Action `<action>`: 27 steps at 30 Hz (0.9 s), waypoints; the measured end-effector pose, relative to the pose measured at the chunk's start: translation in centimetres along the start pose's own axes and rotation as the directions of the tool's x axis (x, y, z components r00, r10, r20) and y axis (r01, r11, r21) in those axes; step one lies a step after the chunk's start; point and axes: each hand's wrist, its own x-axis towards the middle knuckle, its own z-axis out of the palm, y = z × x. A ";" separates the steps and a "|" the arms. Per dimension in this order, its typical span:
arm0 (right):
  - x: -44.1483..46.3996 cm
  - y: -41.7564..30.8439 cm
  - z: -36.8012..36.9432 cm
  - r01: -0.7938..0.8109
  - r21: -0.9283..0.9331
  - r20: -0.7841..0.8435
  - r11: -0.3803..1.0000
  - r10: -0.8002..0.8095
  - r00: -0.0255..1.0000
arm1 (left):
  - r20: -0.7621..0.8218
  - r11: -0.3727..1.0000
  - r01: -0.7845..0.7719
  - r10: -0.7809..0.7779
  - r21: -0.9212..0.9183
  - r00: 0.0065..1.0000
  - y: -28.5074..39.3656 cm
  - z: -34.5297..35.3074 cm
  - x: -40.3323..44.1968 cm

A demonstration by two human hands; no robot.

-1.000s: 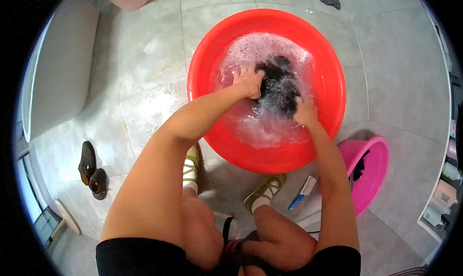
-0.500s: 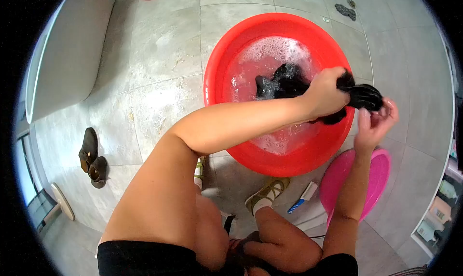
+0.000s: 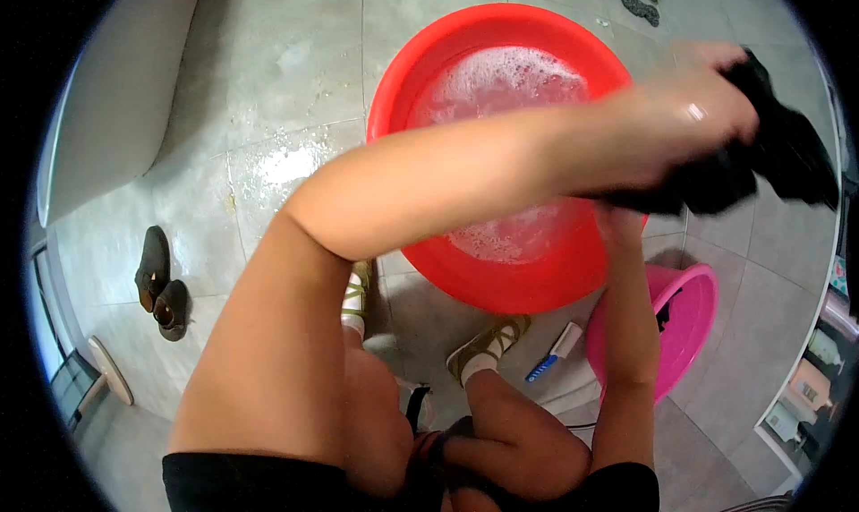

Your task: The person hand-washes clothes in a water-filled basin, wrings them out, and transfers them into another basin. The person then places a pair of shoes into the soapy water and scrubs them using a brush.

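Left grip (image 3: pixel 702 105) clamps black cloth (image 3: pixel 792 149); right grip (image 3: pixel 619 226), partly hidden, I can't tell. Wet slickness could drop it on floor (image 3: pixel 761 261).

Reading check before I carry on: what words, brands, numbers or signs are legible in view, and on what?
No text is legible.
Peach container at the right edge: a label-like patch, too small to read.
White bottle near it: too small to read.
Blue-handled brush on the floor: any marking is too small to read.
Red basin, pink basin and black cloth: no lettering visible.
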 end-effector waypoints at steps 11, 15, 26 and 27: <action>-0.4 -0.5 0.8 0.404 -0.914 0.379 -0.024 -0.403 0.833 | -0.227 -0.163 0.178 -0.362 0.970 0.904 -9.2 -16.8 -6.3; 2.0 5.4 -3.4 0.342 -0.938 0.320 0.058 -0.237 0.917 | -0.339 -0.516 0.017 -0.538 0.857 0.772 -10.2 -15.7 -9.2; 4.9 9.5 -4.7 0.064 -0.796 -0.044 -0.602 0.164 0.986 | -0.340 -0.553 -0.091 -0.624 0.828 0.703 -14.5 -21.1 -9.7; 4.3 10.8 -6.0 0.115 -0.787 0.148 -0.607 -0.005 0.989 | -0.437 -0.500 0.127 -0.572 0.857 0.694 -13.5 -20.1 -8.6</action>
